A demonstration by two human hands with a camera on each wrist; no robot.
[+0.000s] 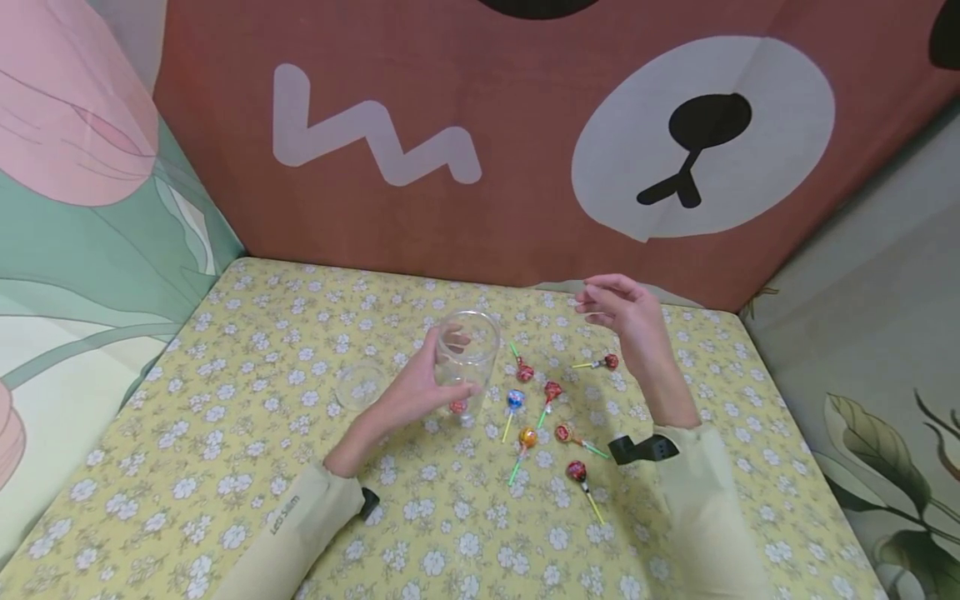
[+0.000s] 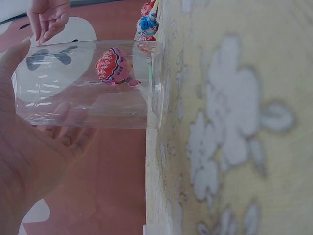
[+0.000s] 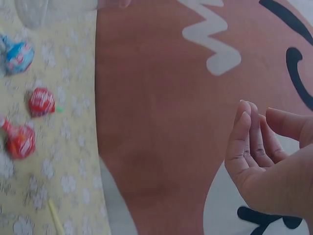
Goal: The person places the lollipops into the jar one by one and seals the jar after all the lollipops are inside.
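Observation:
My left hand [image 1: 408, 390] grips a clear jar [image 1: 482, 362] around its side. The jar stands upright on the cloth, its mouth uncovered. Through the wall, a red and pink lollipop [image 2: 114, 67] shows inside near the bottom. My right hand [image 1: 633, 323] is raised above the far right part of the table, fingers loosely bent and nothing in them. Below and left of it, several lollipops lie scattered: a blue one [image 1: 515, 400], an orange one [image 1: 528, 437], a dark red one [image 1: 577, 472] and red ones, such as the one [image 1: 611, 362] nearest that hand.
A clear round lid [image 1: 360, 386] lies on the flowered yellow tablecloth [image 1: 225, 450], left of the jar. Behind the table's far edge rises a brown cartoon backdrop [image 1: 420, 225]. Printed panels flank the table on both sides.

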